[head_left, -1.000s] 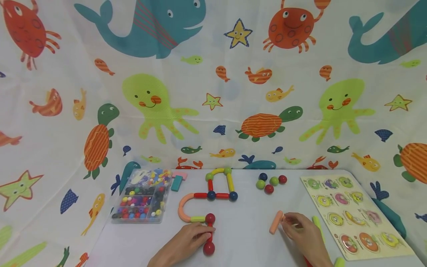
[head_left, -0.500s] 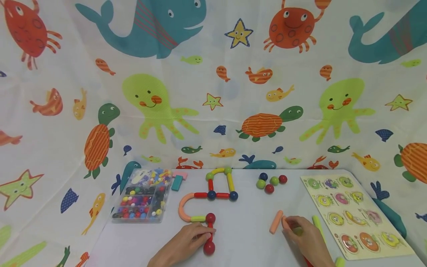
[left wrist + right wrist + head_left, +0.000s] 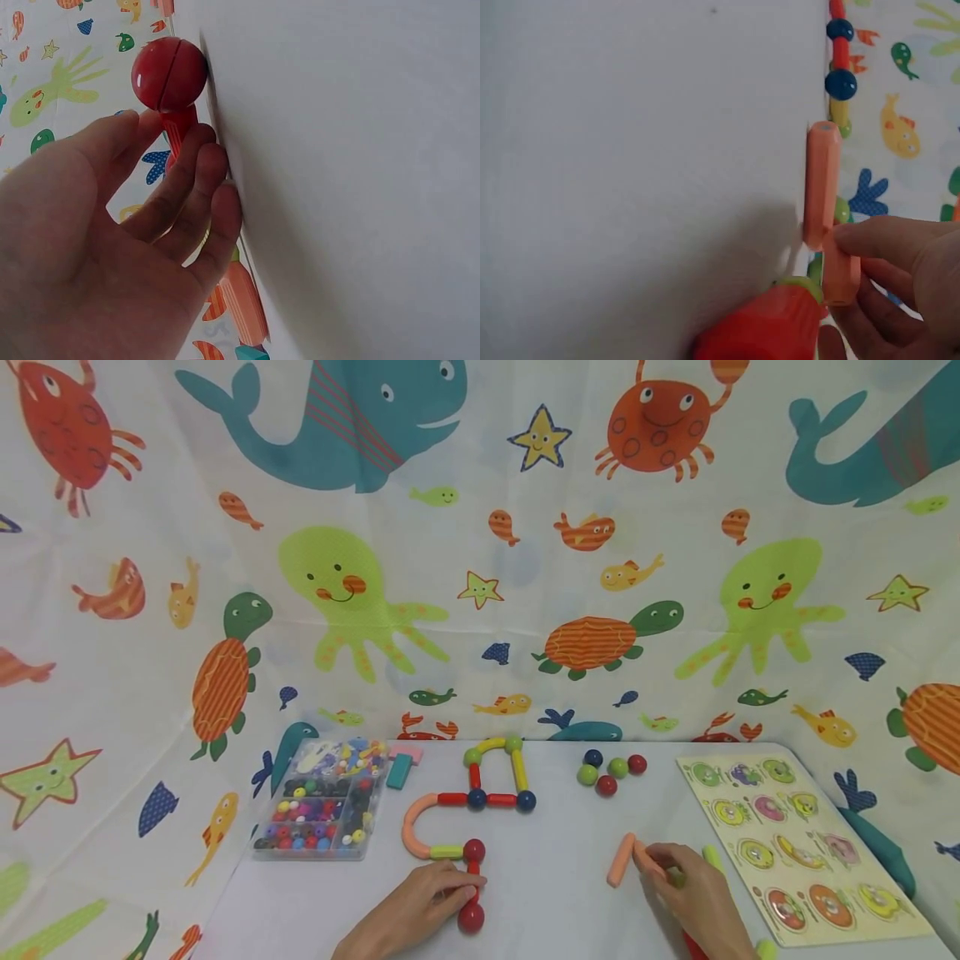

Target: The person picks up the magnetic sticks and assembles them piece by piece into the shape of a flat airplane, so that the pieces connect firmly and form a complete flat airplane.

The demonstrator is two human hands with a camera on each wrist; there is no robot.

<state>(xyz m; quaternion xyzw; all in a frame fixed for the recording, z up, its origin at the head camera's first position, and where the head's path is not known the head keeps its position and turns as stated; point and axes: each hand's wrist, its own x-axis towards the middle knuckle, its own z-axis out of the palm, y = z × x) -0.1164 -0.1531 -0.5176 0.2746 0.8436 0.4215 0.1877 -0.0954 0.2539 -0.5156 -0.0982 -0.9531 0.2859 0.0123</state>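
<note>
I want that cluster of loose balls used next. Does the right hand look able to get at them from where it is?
Probably yes. The right hand holds an orange stick near the table's front, and the loose balls lie farther back with only bare table between; it would first need to free its fingers.

My left hand lies low near the table's front edge, palm down, forearm coming in from the bottom, fingers loosely curled round a red stick. My right hand sits near the front edge toward the right side, knuckles up, fingertips pinching an orange stick, wrist angled inward.
</note>
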